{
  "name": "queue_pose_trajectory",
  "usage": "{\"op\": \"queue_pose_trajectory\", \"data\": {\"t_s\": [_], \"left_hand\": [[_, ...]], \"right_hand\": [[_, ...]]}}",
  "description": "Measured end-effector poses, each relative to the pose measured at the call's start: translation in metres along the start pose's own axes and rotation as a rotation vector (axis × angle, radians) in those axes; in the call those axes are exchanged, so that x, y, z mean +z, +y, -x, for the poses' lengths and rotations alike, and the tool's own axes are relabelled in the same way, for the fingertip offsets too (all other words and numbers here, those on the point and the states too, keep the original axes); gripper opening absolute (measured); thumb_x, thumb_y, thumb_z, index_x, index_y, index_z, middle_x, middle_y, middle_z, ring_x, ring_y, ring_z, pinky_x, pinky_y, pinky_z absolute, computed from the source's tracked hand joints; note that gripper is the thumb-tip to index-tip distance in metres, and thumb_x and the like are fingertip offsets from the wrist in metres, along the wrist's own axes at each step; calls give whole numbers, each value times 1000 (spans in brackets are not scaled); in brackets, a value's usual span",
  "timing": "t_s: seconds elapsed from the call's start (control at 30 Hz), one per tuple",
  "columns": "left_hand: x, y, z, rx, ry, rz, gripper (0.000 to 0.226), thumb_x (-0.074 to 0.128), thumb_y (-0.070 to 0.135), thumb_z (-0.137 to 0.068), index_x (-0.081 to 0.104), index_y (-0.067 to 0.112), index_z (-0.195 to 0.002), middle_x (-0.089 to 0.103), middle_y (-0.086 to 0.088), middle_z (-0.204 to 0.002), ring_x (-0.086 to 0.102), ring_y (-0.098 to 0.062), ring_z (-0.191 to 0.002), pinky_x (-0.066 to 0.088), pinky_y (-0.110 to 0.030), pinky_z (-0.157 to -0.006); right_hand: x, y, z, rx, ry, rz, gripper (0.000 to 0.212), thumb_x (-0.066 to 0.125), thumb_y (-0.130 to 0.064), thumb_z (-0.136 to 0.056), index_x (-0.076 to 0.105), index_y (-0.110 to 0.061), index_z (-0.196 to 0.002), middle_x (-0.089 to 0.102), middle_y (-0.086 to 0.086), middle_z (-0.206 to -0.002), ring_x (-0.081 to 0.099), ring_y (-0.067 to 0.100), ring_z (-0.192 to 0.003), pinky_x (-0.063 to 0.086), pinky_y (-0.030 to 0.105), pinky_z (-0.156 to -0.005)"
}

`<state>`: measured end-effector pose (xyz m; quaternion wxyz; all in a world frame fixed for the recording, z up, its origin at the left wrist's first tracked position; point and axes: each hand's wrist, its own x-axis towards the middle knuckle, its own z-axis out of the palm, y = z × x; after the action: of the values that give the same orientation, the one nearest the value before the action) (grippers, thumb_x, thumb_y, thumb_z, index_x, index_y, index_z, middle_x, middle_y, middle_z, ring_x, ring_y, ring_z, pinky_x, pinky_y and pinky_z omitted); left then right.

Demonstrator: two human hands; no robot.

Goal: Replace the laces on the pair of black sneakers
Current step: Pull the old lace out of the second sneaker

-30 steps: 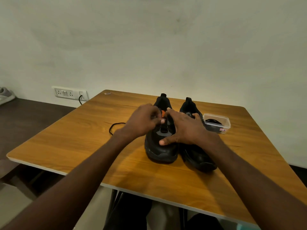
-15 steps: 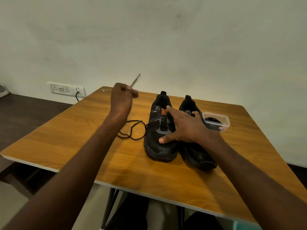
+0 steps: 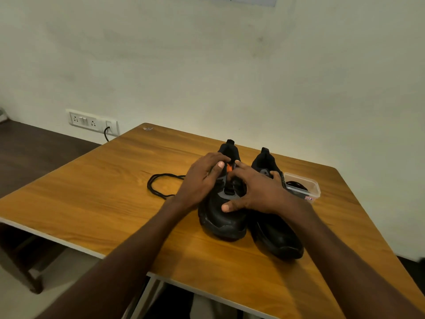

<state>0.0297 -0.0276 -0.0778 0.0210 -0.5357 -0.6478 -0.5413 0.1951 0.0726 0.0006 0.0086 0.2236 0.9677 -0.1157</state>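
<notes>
**Old lace half out of the first sneaker, second one untouched**

My left hand (image 3: 202, 178) sits on the upper part of the left sneaker (image 3: 222, 212), fingers curled in toward the tongue with the thumb up near the orange tab (image 3: 229, 168). It looks to be working at the lacing there, but I cannot tell whether it really has the lace pinched, since the fingertips are buried against dark fabric. My right hand (image 3: 255, 189) is spread over the same shoe from the other side, fingers fairly straight, thumb pressed low against the toe side and the outer fingers reaching over onto the right sneaker (image 3: 273, 236). I read it as bracing the shoe rather than gripping anything.

A black lace (image 3: 161, 185) runs out from under my left hand and lies in a loose loop on the table (image 3: 92, 203), just left of the shoe. So I judge a fair length is already pulled free, with some likely still threaded under my fingers.

The two sneakers stand side by side, touching, toes toward me. Behind the right one is a small clear plastic box (image 3: 305, 188) with something dark coiled inside, probably the new laces.

By my reckoning: finish stripping this shoe, strip the other, then thread both afresh. Most of the job remains.
</notes>
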Motion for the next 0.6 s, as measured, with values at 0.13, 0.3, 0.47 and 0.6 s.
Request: {"op": "queue_pose_trajectory", "data": {"t_s": [0.13, 0.3, 0.47, 0.6], "left_hand": [[6, -10, 3, 34, 54, 78, 32, 44, 30, -111, 65, 21, -134, 59, 6, -134, 58, -16, -128, 52, -39, -103], [5, -9, 3, 54, 115, 63, 34, 44, 32, -110, 67, 17, -129, 60, 5, -132, 59, -12, -126, 50, -24, -99], [3, -6, 3, 56, 176, 94, 32, 44, 28, -111, 68, 13, -126, 63, 1, -128, 61, -12, -122, 48, -15, -93], [4, -6, 4, 66, 164, 75, 31, 44, 28, -112, 68, 15, -128, 65, 3, -127, 62, -12, -120, 52, -23, -93]], "right_hand": [[7, 1, -2, 34, 63, -37, 51, 57, -73, -90, 55, -50, -135, 10, -11, -173, 24, 22, -156, -10, 67, -121], [20, -11, -14, 150, 377, -214, 4, 68, -46, -96, 70, -43, -93, 51, -13, -146, 45, 13, -136, 5, 62, -123], [38, -16, -16, 301, 734, -641, 23, 73, -26, -94, 69, -34, -73, 69, -16, -99, 63, 5, -97, 44, 54, -110], [44, -22, -4, 175, 748, -199, 22, 68, -21, -97, 66, -30, -117, 54, -10, -139, 53, 9, -127, 13, 57, -126]]}}
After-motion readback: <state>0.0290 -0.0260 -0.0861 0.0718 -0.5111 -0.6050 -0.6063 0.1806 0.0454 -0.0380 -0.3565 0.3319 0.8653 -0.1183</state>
